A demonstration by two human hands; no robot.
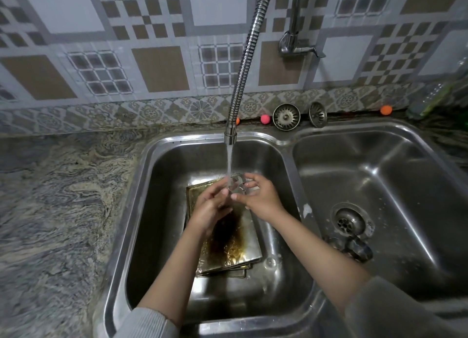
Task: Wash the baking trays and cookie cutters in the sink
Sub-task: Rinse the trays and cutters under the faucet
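A stack of metal baking trays (243, 246) lies flat in the left sink basin (162, 185); the top one has a dark burnt stain. Water runs from the flexible tap (231, 135) onto a small metal cookie cutter (239, 183). My right hand (260, 198) pinches the cutter under the stream, above the trays. My left hand (212, 206) meets it from the left, fingers touching the cutter; how firmly it holds is hard to tell.
The right sink basin (395, 180) holds a drain (350, 220) and a small dark metal object (359, 249) beside it. Two sink strainers (286, 116) lean against the tiled wall behind the sink. A marbled stone counter (55, 198) lies to the left.
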